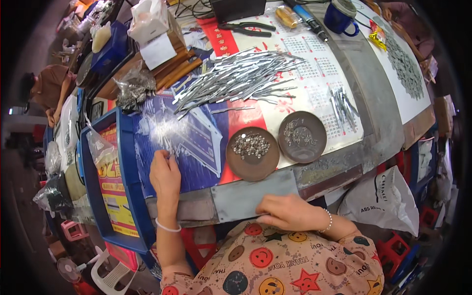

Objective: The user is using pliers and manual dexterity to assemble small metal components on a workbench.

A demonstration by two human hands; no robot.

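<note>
My left hand [164, 173] is over the blue printed sheet [201, 169], its fingertips pinched together on something too small to name. At the table's front edge, beside a bare grey metal plate [241, 202], my right hand [284, 209] is closed with curled fingers, and what they hold, if anything, is hidden. Between and beyond the hands stand two round brown dishes. The left dish [250, 169] holds a heap of small shiny metal pieces [250, 146]; the right dish [307, 155] has fewer thin metal bits. Farther back lies a big pile of narrow metal strips [246, 76].
A blue tray [129, 172] stands at the left. A smaller bunch of strips [344, 109] lies right of the dishes. Pliers [248, 28], a blue pen-like tool [307, 19] and a blue mug [340, 18] are at the back. A white sack [386, 199] hangs near the right edge.
</note>
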